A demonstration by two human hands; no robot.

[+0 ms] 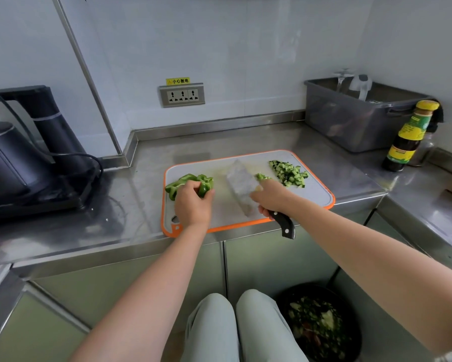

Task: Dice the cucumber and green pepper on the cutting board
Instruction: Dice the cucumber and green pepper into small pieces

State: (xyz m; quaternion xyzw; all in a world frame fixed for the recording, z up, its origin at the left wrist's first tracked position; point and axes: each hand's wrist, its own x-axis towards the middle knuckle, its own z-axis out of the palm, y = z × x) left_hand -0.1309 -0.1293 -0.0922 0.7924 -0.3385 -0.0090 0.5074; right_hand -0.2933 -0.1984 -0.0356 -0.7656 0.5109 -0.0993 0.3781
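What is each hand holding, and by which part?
The left hand grips the green pepper at its right end; the right hand holds the cleaver by the front of its black handle.

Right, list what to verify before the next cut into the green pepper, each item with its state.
1. Left hand grips the green pepper: ok.
2. Right hand holds the cleaver by its handle: ok.
3. Blade lined up on the pepper: not ok, it lies mid-board, apart from the pepper.
4. Diced cucumber out of the cutting spot: ok, piled at the far right.
5. Left fingertips tucked away from the blade: cannot tell, hidden under the hand.
6. Cutting board flat on the counter: ok.
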